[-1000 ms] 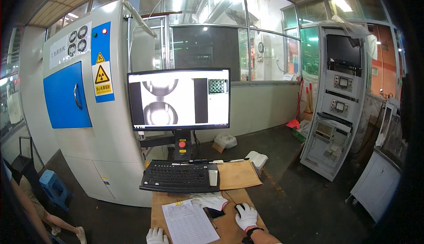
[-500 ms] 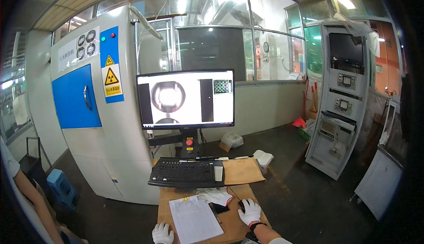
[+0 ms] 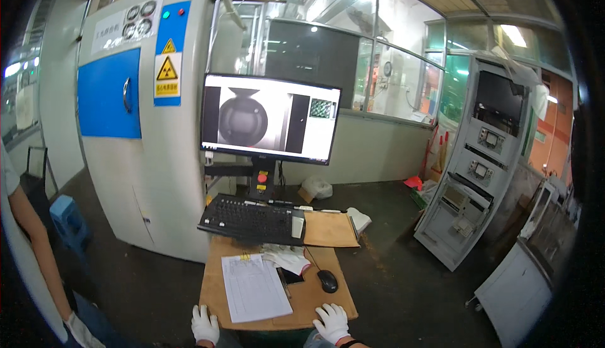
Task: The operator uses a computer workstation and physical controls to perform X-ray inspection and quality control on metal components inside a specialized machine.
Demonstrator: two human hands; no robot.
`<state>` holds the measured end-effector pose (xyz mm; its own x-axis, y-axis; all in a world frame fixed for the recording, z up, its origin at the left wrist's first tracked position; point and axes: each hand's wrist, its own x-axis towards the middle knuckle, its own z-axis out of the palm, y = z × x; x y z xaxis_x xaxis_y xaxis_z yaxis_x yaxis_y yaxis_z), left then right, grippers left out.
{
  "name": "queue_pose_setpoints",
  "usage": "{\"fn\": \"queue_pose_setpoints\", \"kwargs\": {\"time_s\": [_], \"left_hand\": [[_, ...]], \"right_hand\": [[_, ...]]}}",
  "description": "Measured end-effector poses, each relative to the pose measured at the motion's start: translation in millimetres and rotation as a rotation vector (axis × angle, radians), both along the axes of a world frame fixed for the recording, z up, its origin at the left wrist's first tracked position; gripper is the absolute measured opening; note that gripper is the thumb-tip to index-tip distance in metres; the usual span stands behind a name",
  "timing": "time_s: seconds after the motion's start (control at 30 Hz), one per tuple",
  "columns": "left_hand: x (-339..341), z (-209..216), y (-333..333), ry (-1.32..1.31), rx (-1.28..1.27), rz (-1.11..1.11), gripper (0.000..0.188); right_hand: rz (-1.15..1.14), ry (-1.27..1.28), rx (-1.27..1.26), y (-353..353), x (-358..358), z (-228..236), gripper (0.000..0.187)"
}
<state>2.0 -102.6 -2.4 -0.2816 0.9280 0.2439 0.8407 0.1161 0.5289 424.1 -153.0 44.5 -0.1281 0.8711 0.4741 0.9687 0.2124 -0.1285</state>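
My left hand [image 3: 205, 325], in a white glove, rests at the near left edge of a small wooden table [image 3: 214, 285]. Its fingers are apart and it holds nothing. At the near right edge lies my right hand [image 3: 332, 324], also white-gloved, with fingers spread and nothing in them. The black mouse [image 3: 327, 280] sits just beyond it, untouched. Between the hands and farther in is a clipped stack of printed sheets [image 3: 255, 291]. A loose white glove [image 3: 288, 258] lies past the papers, partly over a dark flat object [image 3: 292, 277].
A black keyboard [image 3: 249, 219] and a tan board [image 3: 331, 229] lie beyond the table under a monitor [image 3: 270, 118]. A large grey cabinet with a blue door [image 3: 108, 96] stands left. At far left is another person's arm [image 3: 39, 247]. An equipment rack [image 3: 469, 165] stands right.
My right hand has let go of the mouse and come back to the table's near edge. The monitor picture has turned from a bright ring to a grey disc. The view has tilted down.
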Motion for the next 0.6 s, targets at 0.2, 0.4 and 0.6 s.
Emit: {"fn": "queue_pose_setpoints", "kwargs": {"time_s": [0.2, 0.4, 0.6], "left_hand": [[5, 29, 11, -0.019, -0.037, -0.105, 0.052], [6, 28, 16, 0.012, -0.09, -0.049, 0.054], [3, 27, 30, -0.035, 0.0, -0.097, 0.052]], "right_hand": [[0.013, 0.058, -0.077, -1, -2, 1, 0.046], [0.011, -0.006, 0.017, 11, -2, -3, 0.049], [-0.073, -0.022, 0.021, 21, -3, -5, 0.051]]}}
